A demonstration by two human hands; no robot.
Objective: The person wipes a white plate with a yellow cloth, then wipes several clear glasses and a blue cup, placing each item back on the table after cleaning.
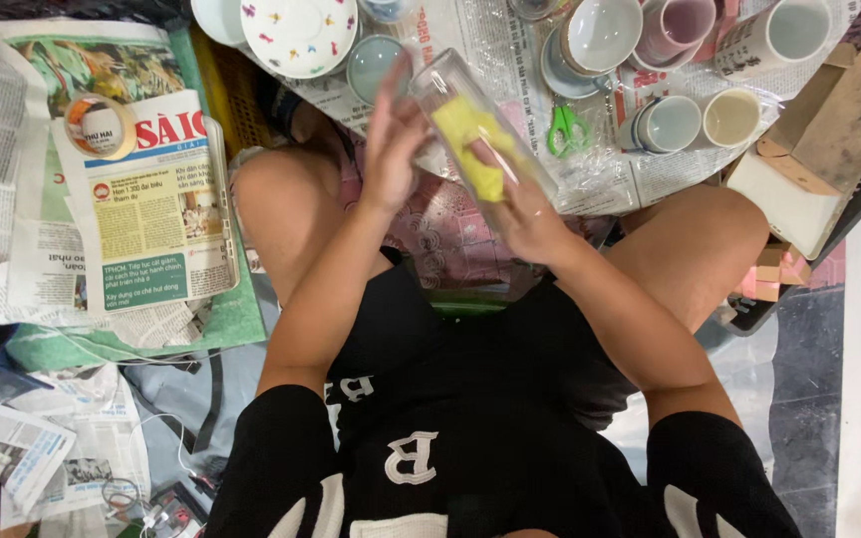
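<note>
Seated person wiping the inside of a tall clear drinking glass [480,125] with a yellow cloth [472,139].

The left hand [391,149] wraps loosely around the glass's far left side, fingers spread, steadying it on a tilt above the lap. The right hand [525,214] has fingers pushed into the near mouth, pressing the cloth inside. White ceramic cups [670,122], green-handled scissors [568,128] and a tape roll [100,125] lie on spread newspaper [151,199] beyond, presumably padding the crockery.

Just one view here, a head-worn cam looking almost straight down over the wearer's lap, pretty close in. The green scissors [568,130] sit near the top of frame on the far side, knees just below them, newspaper-covered floor [102,229] off to their left.
</note>
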